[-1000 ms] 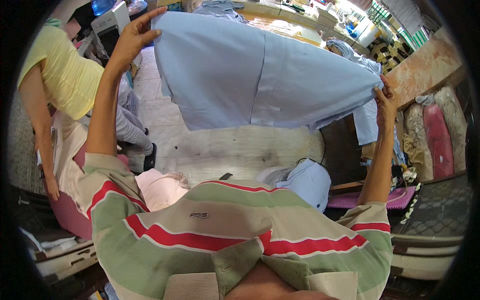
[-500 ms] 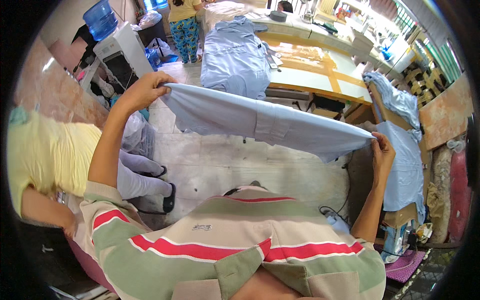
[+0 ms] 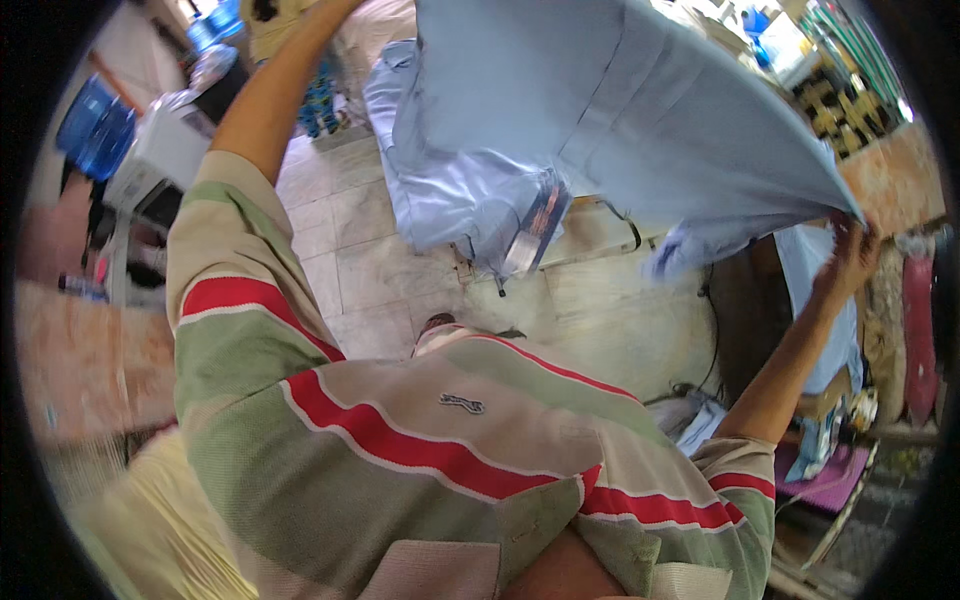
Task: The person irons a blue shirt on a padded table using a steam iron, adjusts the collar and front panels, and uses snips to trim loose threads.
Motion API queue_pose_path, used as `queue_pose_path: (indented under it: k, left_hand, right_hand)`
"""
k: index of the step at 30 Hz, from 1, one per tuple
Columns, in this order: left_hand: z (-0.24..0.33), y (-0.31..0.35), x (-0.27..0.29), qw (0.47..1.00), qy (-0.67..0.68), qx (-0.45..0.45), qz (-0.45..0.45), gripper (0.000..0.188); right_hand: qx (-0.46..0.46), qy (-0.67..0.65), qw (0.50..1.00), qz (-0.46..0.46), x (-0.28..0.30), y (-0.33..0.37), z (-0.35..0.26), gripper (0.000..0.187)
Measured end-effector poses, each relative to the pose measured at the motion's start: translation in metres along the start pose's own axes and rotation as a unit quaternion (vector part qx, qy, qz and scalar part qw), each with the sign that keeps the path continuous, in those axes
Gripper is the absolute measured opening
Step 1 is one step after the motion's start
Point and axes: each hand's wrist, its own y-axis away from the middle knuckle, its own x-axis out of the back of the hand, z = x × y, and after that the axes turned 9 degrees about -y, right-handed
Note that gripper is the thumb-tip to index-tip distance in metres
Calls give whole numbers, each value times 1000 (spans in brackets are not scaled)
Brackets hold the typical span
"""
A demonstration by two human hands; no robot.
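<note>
A light blue shirt (image 3: 620, 110) is spread wide in the air before me, with its upper part cut off by the top edge. My right hand (image 3: 850, 250) pinches one corner of it at the far right. My raised left arm (image 3: 280, 90) runs up to the top edge; its hand is out of the picture. Below the raised cloth, another light blue garment (image 3: 440, 190) hangs or lies at the table, partly hidden, with a dark strip (image 3: 540, 220) bearing a pale patch beside it.
A white water dispenser (image 3: 165, 150) with a blue bottle (image 3: 95, 125) stands at the left. Yellow clothing (image 3: 170, 510) of a person is close at the lower left; patterned trousers (image 3: 320, 100) of another person show farther off. More light blue cloth (image 3: 820, 340) hangs at the right.
Both arms have risen and swung the shirt upward, so it spreads out and covers the table behind. My left hand has left the picture at the top. The view has turned slightly.
</note>
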Motion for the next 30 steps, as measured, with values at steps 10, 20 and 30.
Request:
queue_pose_path:
  k: [10,20,30]
  left_hand:
    - [-223,-39,-152,971,211,-117,-7,19]
    - [-336,310,-228,929,-91,281,-224,35]
    - [-84,509,-213,755,-75,159,-632,35]
  right_hand:
    - [-118,199,959,-165,-220,174,-63,15]
    - [-376,77,875,-296,-255,341,9,29]
    - [-515,97,826,209,-6,450,-117,25]
